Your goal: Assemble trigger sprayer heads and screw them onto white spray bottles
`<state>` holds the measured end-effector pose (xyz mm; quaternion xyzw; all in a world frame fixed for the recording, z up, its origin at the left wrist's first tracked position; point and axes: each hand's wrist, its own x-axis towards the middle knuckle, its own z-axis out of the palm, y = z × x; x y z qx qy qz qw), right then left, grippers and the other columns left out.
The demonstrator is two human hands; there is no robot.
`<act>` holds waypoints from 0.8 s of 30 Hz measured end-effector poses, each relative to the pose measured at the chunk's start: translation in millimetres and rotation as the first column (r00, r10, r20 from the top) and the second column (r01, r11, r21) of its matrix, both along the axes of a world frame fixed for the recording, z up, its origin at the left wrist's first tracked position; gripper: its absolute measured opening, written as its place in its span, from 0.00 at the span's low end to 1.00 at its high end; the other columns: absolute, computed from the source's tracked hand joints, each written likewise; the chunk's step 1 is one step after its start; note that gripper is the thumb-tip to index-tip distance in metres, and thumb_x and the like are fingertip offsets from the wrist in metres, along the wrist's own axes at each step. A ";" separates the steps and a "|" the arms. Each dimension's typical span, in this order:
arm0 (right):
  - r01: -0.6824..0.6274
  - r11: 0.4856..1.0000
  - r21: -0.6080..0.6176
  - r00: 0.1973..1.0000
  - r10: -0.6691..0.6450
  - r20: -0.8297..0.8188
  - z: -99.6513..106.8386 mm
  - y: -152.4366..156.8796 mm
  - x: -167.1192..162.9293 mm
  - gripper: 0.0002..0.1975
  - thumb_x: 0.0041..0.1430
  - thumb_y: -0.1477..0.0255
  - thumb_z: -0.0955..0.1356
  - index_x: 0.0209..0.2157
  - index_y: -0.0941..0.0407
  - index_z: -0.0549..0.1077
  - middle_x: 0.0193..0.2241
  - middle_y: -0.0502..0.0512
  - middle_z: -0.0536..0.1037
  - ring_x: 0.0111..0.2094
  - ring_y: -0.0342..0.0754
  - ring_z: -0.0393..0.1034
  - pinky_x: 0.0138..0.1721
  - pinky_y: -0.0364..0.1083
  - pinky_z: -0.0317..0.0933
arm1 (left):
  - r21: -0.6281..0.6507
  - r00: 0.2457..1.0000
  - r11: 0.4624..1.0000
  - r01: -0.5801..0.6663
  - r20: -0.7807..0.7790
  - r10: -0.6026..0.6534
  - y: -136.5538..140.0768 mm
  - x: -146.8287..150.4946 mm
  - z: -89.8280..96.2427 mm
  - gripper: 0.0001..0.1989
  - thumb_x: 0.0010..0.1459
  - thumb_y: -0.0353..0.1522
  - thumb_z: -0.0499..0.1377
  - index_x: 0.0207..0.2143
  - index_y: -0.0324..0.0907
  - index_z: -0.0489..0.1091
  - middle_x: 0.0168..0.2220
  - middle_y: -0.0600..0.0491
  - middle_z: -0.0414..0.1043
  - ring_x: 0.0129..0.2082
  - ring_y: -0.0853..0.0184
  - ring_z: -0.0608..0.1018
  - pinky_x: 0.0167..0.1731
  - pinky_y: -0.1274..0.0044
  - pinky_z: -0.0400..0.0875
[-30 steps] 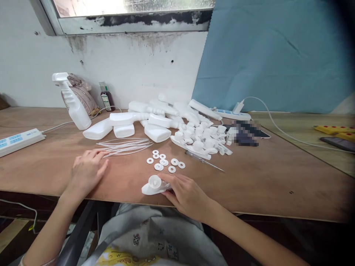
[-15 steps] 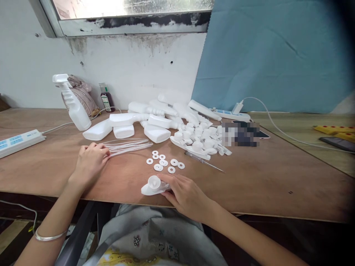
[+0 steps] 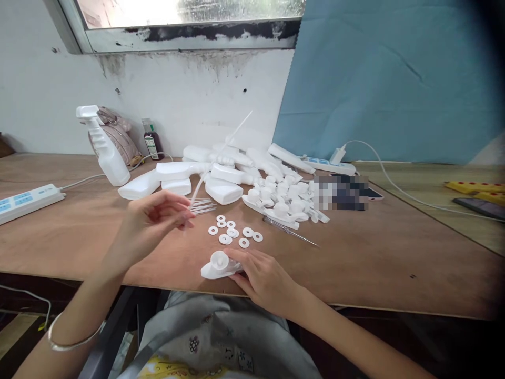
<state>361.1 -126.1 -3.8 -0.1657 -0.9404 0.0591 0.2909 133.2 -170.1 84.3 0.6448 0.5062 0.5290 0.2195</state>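
Observation:
Pinched between the fingertips of my left hand [image 3: 158, 221] is a thin white tube [image 3: 200, 185], slanting up to the right above the table. Behind that hand lies a bundle of similar tubes [image 3: 204, 206]. Near the table's front edge, my right hand [image 3: 262, 276] grips a white spray bottle head [image 3: 216, 266], its round threaded cap turned upward and its far end covered by my fingers. Several flat white ring washers [image 3: 232, 232] are scattered just beyond the spray head. A pile of more spray heads [image 3: 282, 197] sits farther back.
White bottles [image 3: 223, 189] lie heaped at the back, while an assembled spray bottle [image 3: 106, 152] stands on the left. A thin metal screwdriver-like tool [image 3: 295, 234] is by the spray heads. Power strips [image 3: 31, 202], a dark sauce bottle [image 3: 152, 143] and a phone [image 3: 374, 193] are around.
My left hand has risen from the tube bundle and moved right, lifting one tube out. My right hand has stayed in place with the spray head.

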 end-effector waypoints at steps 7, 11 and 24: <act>-0.010 1.000 0.007 0.999 0.011 -0.035 2.6 -0.6 -0.6 0.17 0.59 0.77 0.61 0.50 0.59 0.58 0.44 0.60 0.73 0.42 0.50 0.70 0.42 0.50 0.67 | -0.080 0.931 0.977 0.199 0.326 -0.163 0.2 45.5 -19.5 0.15 0.51 0.30 0.62 0.42 0.38 0.68 0.27 0.52 0.75 0.26 0.69 0.77 0.25 0.79 0.75; -0.009 1.000 -0.021 1.000 0.009 -0.013 3.1 -0.2 -0.6 0.17 0.58 0.77 0.61 0.50 0.59 0.58 0.44 0.60 0.74 0.42 0.51 0.70 0.41 0.50 0.67 | -0.079 0.915 0.982 0.170 0.383 -0.127 0.4 44.6 -32.8 0.10 0.50 0.29 0.62 0.38 0.38 0.69 0.27 0.53 0.74 0.28 0.70 0.77 0.27 0.81 0.75; -0.008 1.000 0.010 0.999 0.008 -0.034 1.8 -0.5 -0.5 0.16 0.59 0.77 0.61 0.50 0.59 0.58 0.40 0.59 0.75 0.38 0.50 0.71 0.38 0.49 0.68 | -0.003 0.943 0.984 0.179 0.284 -0.171 -0.8 44.6 -42.4 0.08 0.48 0.27 0.63 0.29 0.40 0.65 0.28 0.56 0.67 0.28 0.74 0.72 0.28 0.82 0.72</act>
